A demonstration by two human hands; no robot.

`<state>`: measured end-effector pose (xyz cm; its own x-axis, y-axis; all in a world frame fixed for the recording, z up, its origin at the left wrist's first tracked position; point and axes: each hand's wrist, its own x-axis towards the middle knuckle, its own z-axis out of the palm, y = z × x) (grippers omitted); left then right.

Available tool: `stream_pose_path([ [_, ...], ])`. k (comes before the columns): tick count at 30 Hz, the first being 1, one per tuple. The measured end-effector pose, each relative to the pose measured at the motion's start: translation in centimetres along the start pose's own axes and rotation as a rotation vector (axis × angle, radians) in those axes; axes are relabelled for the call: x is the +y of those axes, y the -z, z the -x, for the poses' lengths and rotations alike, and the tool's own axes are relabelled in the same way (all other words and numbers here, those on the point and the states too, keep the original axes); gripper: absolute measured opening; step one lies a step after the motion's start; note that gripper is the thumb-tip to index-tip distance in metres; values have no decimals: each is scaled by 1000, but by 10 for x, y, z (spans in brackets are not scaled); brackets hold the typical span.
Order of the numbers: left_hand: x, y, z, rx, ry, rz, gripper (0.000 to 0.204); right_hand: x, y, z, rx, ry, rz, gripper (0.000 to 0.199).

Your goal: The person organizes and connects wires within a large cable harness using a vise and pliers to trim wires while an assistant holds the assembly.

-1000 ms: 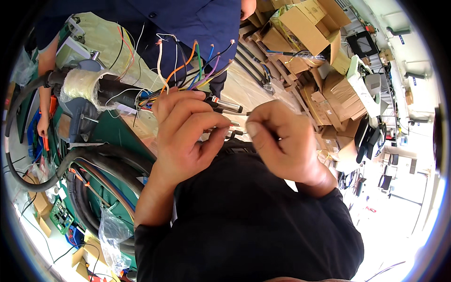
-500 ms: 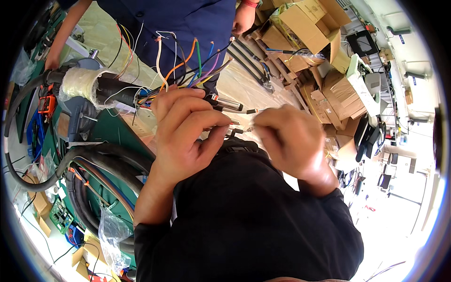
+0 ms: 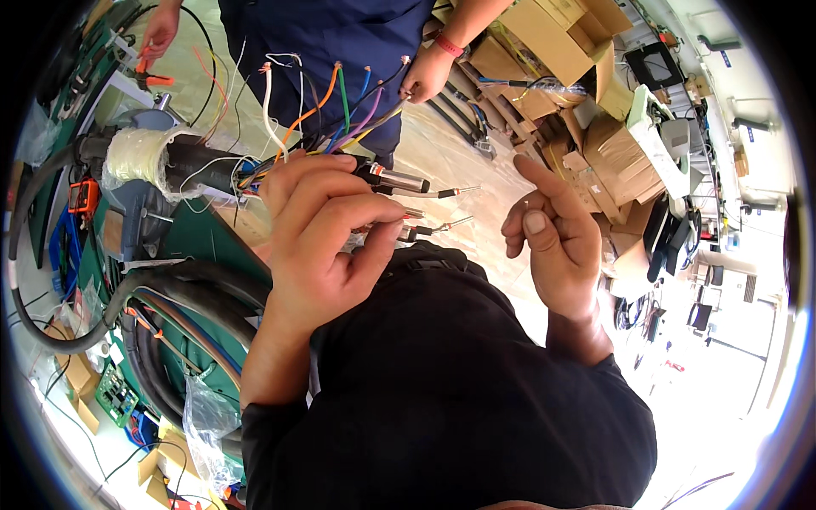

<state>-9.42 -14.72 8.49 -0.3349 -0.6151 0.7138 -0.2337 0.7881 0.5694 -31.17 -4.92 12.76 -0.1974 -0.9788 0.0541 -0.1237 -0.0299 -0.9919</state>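
My left hand (image 3: 319,234) grips a bundle of wires, its thumb and index finger pinched together near the front ones. Beyond its fingers stick out a silver metal cylinder (image 3: 401,179) and two dark-sleeved wires with bare strand ends, the upper wire (image 3: 449,194) and the lower wire (image 3: 422,230). Orange, green, blue, purple and white wires (image 3: 319,110) fan upward behind the hand from a thick black cable (image 3: 204,166). Apart from the wires, my right hand (image 3: 557,242) has its index finger extended and thumb bent against other fingers; a tiny pale speck shows at the thumb tip.
Opposite, a person's hand (image 3: 429,72) touches wire ends; their other hand (image 3: 159,36) is by an orange-handled tool (image 3: 153,81). At left stand a vise (image 3: 140,217), coiled black cable (image 3: 200,276) and a green bench. Cardboard boxes (image 3: 552,38) pile up at right.
My right hand has moved right, away from the wire ends, and its index finger has straightened. The other person's right-side hand has come down to the wires; an orange-handled tool now shows.
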Motion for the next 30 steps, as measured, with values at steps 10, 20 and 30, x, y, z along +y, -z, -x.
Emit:
stream_pose_path([
  [10, -1, -1, 1, 23, 8, 5, 23, -4, -32, -17, -139, 122, -302, 14],
  [20, 0, -1, 1, 30, 15, 8, 23, 5, -48, -18, -94, 28, -343, 18],
  [30, -1, -1, 1, 34, 15, 13, 24, 1, -51, -20, -95, -114, -458, 21],
])
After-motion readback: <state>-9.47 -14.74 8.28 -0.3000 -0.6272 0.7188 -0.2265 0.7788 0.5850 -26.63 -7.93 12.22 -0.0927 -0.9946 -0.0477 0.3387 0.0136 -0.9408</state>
